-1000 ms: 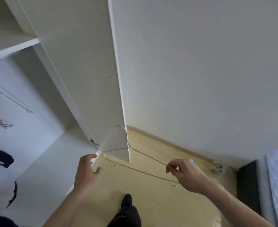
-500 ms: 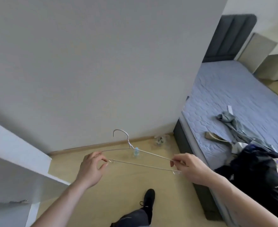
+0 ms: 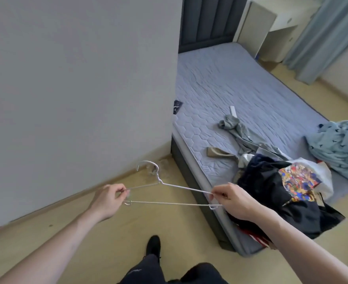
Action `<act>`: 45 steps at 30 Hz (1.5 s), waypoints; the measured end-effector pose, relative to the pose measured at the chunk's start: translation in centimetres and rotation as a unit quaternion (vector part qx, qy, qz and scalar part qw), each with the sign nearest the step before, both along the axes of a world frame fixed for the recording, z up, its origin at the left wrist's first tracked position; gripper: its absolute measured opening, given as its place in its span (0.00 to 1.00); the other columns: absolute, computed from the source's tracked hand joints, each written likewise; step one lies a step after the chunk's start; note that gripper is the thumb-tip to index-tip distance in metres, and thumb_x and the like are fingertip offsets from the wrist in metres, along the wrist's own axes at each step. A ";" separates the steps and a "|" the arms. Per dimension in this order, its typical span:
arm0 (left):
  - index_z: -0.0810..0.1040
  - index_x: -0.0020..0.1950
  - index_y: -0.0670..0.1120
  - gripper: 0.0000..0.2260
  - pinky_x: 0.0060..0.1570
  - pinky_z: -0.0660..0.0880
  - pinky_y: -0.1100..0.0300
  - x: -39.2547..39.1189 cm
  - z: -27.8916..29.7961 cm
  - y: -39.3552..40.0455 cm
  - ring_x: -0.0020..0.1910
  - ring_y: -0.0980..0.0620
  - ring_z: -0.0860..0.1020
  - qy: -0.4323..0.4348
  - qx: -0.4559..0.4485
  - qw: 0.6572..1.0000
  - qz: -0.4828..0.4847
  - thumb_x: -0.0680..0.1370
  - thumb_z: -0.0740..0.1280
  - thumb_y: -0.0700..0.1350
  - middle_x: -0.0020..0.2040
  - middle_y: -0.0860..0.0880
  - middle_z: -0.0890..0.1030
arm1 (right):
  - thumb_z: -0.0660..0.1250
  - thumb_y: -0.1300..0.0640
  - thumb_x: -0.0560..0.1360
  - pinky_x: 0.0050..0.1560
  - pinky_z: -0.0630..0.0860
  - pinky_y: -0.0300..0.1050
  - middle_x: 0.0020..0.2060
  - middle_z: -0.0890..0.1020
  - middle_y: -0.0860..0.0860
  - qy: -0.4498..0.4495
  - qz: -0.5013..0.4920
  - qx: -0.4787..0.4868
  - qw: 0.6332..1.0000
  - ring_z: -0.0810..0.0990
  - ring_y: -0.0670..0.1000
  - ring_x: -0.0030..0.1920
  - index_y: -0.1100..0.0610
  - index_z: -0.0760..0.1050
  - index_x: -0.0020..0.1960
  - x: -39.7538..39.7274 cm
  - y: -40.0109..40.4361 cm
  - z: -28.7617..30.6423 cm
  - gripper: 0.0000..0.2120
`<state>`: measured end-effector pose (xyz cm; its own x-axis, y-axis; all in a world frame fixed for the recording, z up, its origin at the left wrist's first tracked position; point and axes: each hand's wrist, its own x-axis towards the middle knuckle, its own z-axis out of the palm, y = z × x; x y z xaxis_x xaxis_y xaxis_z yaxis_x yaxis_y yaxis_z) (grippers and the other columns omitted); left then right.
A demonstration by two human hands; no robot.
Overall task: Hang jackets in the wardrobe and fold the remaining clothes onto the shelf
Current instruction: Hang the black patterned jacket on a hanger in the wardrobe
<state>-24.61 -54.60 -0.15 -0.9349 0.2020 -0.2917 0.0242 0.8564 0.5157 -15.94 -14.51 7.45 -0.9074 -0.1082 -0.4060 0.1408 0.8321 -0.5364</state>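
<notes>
While I watch, my left hand (image 3: 107, 198) pinches one end of the wire hanger (image 3: 169, 194) at centre frame; my right hand (image 3: 233, 199) pinches the other; jackets (image 3: 275, 193) heaped on the bed (image 3: 230, 83), right.

You hold the hanger (image 3: 170, 193) level between your hands, left hand (image 3: 107, 199) pinching its left end, right hand (image 3: 233, 198) its right end, hook toward the wall (image 3: 76, 89). The bed (image 3: 230, 83) lies to your right, its left edge against the wall. A heap of clothes (image 3: 282, 193) sits at the bed's near edge, just behind your right hand. Your foot (image 3: 153, 245) stands on the floor (image 3: 99, 242) below the hanger.
</notes>
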 end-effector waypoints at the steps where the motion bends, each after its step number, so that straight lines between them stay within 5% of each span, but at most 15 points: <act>1: 0.76 0.36 0.51 0.14 0.40 0.72 0.57 -0.4 -0.1 1.6 0.38 0.53 0.78 -0.016 0.010 1.000 0.002 0.80 0.69 0.52 0.33 0.55 0.80 | 0.65 0.57 0.79 0.44 0.71 0.36 0.37 0.82 0.44 0.004 -0.022 0.001 1.000 0.77 0.41 0.41 0.48 0.82 0.43 0.3 2.0 -0.8 0.10; 4: 0.75 0.37 0.51 0.13 0.31 0.66 0.63 -0.7 0.1 7.0 0.27 0.58 0.70 -0.042 0.055 0.998 0.015 0.80 0.69 0.52 0.28 0.57 0.77 | 0.68 0.57 0.80 0.51 0.75 0.44 0.43 0.82 0.48 0.006 -0.095 -0.004 0.995 0.80 0.47 0.45 0.50 0.85 0.48 1.0 8.1 -4.3 0.08; 8: 0.69 0.34 0.49 0.17 0.31 0.65 0.56 1.5 0.1 14.8 0.26 0.53 0.64 -0.039 0.043 0.997 0.042 0.80 0.69 0.51 0.25 0.52 0.69 | 0.70 0.58 0.79 0.56 0.75 0.42 0.51 0.83 0.49 -0.045 -0.163 -0.006 0.986 0.81 0.48 0.46 0.50 0.84 0.58 2.0 16.3 -9.9 0.10; 11: 0.68 0.35 0.49 0.16 0.29 0.64 0.57 4.7 -0.4 20.3 0.26 0.51 0.63 -0.040 -0.010 0.997 0.062 0.78 0.69 0.53 0.25 0.52 0.68 | 0.71 0.56 0.78 0.56 0.74 0.39 0.60 0.79 0.52 -0.090 -0.186 0.002 0.978 0.82 0.51 0.51 0.52 0.78 0.66 2.7 22.7 -13.4 0.17; 14: 0.67 0.35 0.46 0.18 0.28 0.62 0.58 7.2 -1.4 25.2 0.28 0.49 0.63 -0.054 -0.047 0.992 0.107 0.78 0.68 0.54 0.25 0.51 0.68 | 0.72 0.53 0.77 0.66 0.73 0.50 0.69 0.71 0.55 -0.108 -0.236 0.041 0.965 0.77 0.58 0.65 0.54 0.67 0.75 3.3 29.0 -16.1 0.29; 19: 0.68 0.34 0.44 0.19 0.32 0.69 0.55 8.4 -3.7 30.1 0.31 0.41 0.74 -0.093 -0.019 0.976 0.194 0.79 0.69 0.52 0.26 0.45 0.71 | 0.73 0.46 0.76 0.68 0.71 0.57 0.79 0.57 0.59 -0.165 -0.340 0.069 0.923 0.68 0.63 0.74 0.56 0.51 0.82 2.5 36.4 -20.7 0.44; 24: 0.72 0.35 0.43 0.17 0.32 0.70 0.56 8.8 -6.3 32.4 0.34 0.42 0.78 -0.092 -0.005 0.961 0.259 0.79 0.69 0.52 0.29 0.44 0.78 | 0.74 0.40 0.73 0.67 0.71 0.56 0.78 0.61 0.60 -0.210 -0.357 0.071 0.907 0.68 0.62 0.74 0.56 0.45 0.83 0.0 38.3 -24.8 0.53; 27: 0.74 0.35 0.46 0.16 0.29 0.67 0.60 9.0 -7.4 33.6 0.29 0.51 0.76 -0.090 0.012 0.957 0.276 0.79 0.69 0.52 0.28 0.48 0.79 | 0.75 0.42 0.73 0.64 0.74 0.57 0.76 0.62 0.60 -0.240 -0.341 0.092 0.904 0.73 0.64 0.69 0.57 0.51 0.81 -0.8 38.0 -26.9 0.49; 31: 0.74 0.35 0.44 0.16 0.29 0.68 0.62 8.9 -8.7 35.3 0.26 0.55 0.73 -0.079 0.034 0.954 0.287 0.79 0.70 0.50 0.27 0.50 0.80 | 0.68 0.49 0.80 0.55 0.77 0.55 0.65 0.71 0.59 -0.212 -0.303 0.138 0.919 0.79 0.64 0.58 0.58 0.71 0.62 -1.3 37.6 -29.1 0.17; 33: 0.74 0.34 0.43 0.17 0.34 0.71 0.57 8.9 -8.8 35.9 0.27 0.55 0.75 -0.081 0.042 0.951 0.294 0.79 0.69 0.51 0.28 0.49 0.80 | 0.64 0.54 0.81 0.53 0.77 0.55 0.52 0.78 0.57 -0.156 -0.303 0.124 0.932 0.78 0.63 0.53 0.59 0.73 0.49 -1.0 37.6 -29.4 0.07; 36: 0.75 0.34 0.42 0.18 0.34 0.71 0.53 9.6 -7.8 36.4 0.27 0.54 0.75 -0.091 0.047 0.948 0.300 0.79 0.69 0.51 0.29 0.49 0.81 | 0.60 0.58 0.79 0.52 0.76 0.56 0.44 0.79 0.57 -0.074 -0.379 0.051 0.921 0.77 0.63 0.51 0.59 0.69 0.45 0.2 37.1 -27.6 0.05; 41: 0.74 0.34 0.42 0.18 0.34 0.72 0.53 12.3 -4.6 35.4 0.28 0.51 0.75 -0.083 0.081 0.945 0.306 0.79 0.69 0.51 0.28 0.48 0.80 | 0.54 0.51 0.78 0.64 0.67 0.57 0.59 0.80 0.63 0.057 -0.519 -0.084 0.849 0.75 0.64 0.61 0.62 0.73 0.64 2.9 35.4 -19.6 0.22; 43: 0.72 0.34 0.43 0.18 0.34 0.71 0.53 13.7 -3.7 34.9 0.28 0.46 0.74 -0.085 0.109 0.942 0.307 0.79 0.69 0.51 0.28 0.46 0.78 | 0.53 0.50 0.79 0.67 0.66 0.56 0.61 0.80 0.57 0.097 -0.507 -0.132 0.846 0.75 0.59 0.64 0.61 0.74 0.66 4.1 34.5 -15.7 0.23; 45: 0.69 0.36 0.43 0.17 0.34 0.69 0.54 15.2 -2.7 34.4 0.29 0.48 0.70 -0.084 0.125 0.941 0.304 0.78 0.70 0.51 0.27 0.48 0.73 | 0.55 0.56 0.83 0.64 0.68 0.49 0.55 0.80 0.47 0.145 -0.467 -0.179 0.854 0.76 0.47 0.59 0.58 0.76 0.61 4.9 32.9 -11.7 0.14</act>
<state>-9.40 -20.21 -2.83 -0.8449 -0.2723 -0.4604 -0.5304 0.5376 0.6555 -11.09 18.44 -4.26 -0.7230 0.6471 -0.2419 0.4710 0.2056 -0.8578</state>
